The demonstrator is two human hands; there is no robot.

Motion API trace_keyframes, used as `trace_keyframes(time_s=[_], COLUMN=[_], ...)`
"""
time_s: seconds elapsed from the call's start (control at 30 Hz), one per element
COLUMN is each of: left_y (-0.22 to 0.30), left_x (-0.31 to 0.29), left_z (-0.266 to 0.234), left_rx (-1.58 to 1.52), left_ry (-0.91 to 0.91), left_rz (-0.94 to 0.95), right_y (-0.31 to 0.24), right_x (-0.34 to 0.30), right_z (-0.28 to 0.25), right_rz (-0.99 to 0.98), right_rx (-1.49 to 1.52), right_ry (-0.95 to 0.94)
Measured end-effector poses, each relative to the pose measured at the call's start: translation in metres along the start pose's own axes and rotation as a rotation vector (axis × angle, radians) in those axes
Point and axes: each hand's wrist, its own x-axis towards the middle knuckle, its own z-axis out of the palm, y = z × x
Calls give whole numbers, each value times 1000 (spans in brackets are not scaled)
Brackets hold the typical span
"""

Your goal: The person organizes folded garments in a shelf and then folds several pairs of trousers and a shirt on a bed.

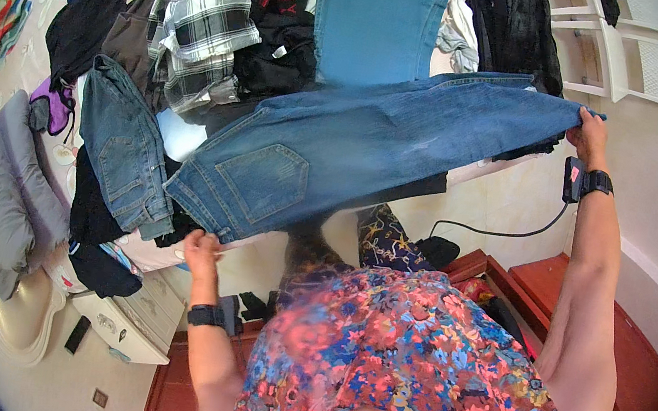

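Jeans [355,142] stretched sideways — right fingers [587,131] gripping one end

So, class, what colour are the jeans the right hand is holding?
The jeans are blue, with paler faded patches; best seen in the head view.

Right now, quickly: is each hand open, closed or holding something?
Left hand: at the waist end of the outstretched jeans; whether it grips cannot be told.
Right hand: closed, holding the leg end.

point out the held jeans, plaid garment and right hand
Held jeans [393,140]: head view, on the leg
Plaid garment [206,16]: head view, on its checked fabric
Right hand [590,140]: head view, middle of the hand
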Motion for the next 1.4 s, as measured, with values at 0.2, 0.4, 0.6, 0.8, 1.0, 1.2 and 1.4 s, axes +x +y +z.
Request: trace_keyframes(time_s=[0.2, 0.4, 0.6, 0.8, 1.0, 1.2, 1.4], left_y=[11, -5, -14, -7, 21, 130, 136], left_x=[-30, -4, 0, -6, 11, 26, 21], left_z=[47, 60, 45, 37, -15, -16, -13], left_rx=[-486, -440, -404, -265, -779, -1049, -657], left_ry=[-49, 198, 63, 163, -55, 60, 25], left_rz=[-259, -299, -374, -352, -189, 27, 277], right_y=[-30, -84, -119, -135, -135, -133, -115], right_x=[1, 22, 38, 25, 46, 53, 75], right_z=[26, 65, 121, 153, 158, 157, 141], right_rz=[34, 1, -64, -84, -127, -96, -65], right_rx=[291, 709, 814, 733, 699, 763, 795], right_ry=[-63, -351, -456, -456, -419, -364, -349])
